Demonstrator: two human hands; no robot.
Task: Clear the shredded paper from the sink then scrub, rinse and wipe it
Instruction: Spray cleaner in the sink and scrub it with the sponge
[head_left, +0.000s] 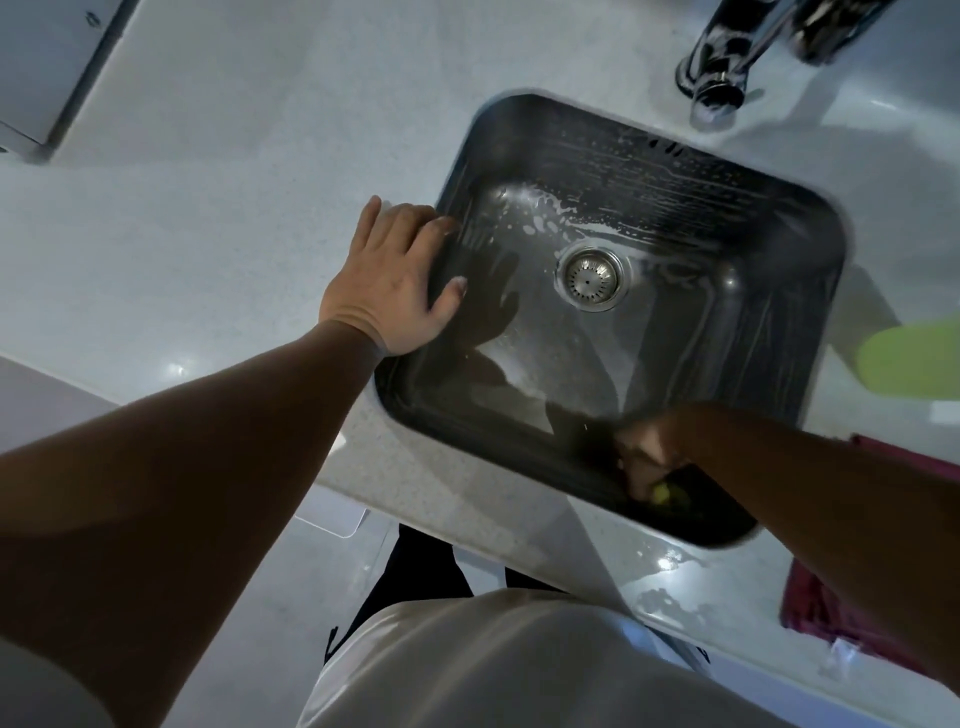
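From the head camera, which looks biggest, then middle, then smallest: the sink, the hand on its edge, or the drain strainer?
1. sink
2. left hand, which is nearer the camera, so it looks large
3. drain strainer

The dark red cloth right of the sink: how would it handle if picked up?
The cloth lies bunched in soft folds, so it would probably hang limp rather than keep its shape. Puddles on the counter sit close by, so an edge may be damp and cling.
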